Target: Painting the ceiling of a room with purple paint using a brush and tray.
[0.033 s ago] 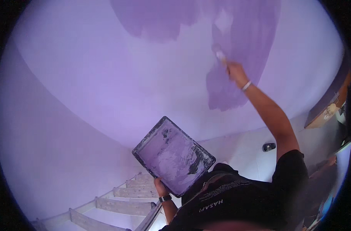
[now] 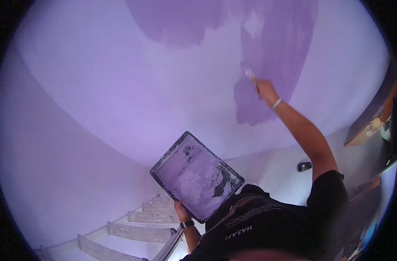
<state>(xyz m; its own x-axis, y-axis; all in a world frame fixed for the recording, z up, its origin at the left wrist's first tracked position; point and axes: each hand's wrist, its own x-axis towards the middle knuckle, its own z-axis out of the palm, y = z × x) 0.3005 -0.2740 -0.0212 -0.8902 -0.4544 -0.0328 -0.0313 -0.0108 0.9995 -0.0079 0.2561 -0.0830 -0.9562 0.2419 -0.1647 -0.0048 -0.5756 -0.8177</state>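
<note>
My right hand (image 2: 267, 91) is closed around the handle of a paintbrush (image 2: 248, 71), its bristles blurred against the wall (image 2: 185, 87). The brush sits at the left edge of a fresh purple paint patch (image 2: 285, 52); a second purple patch (image 2: 176, 21) lies up and to the left. With my left hand (image 2: 182, 212) I grip the near left edge of a black paint tray (image 2: 187, 132), held tilted at my chest. Purple paint (image 2: 185, 174) coats the tray's inside, with dark bare spots toward its right end.
A wooden ladder (image 2: 137, 232) with paint-spotted rungs stands at lower left. On the pale floor (image 2: 272, 174) to the right rests a dark slipper (image 2: 304, 166). A wooden piece of furniture (image 2: 368, 122) stands at the far right. Another wall (image 2: 55, 152) meets the painted one at left.
My right hand and the paintbrush have moved a little down the wall. The left hand and the tray stay in almost the same place.
</note>
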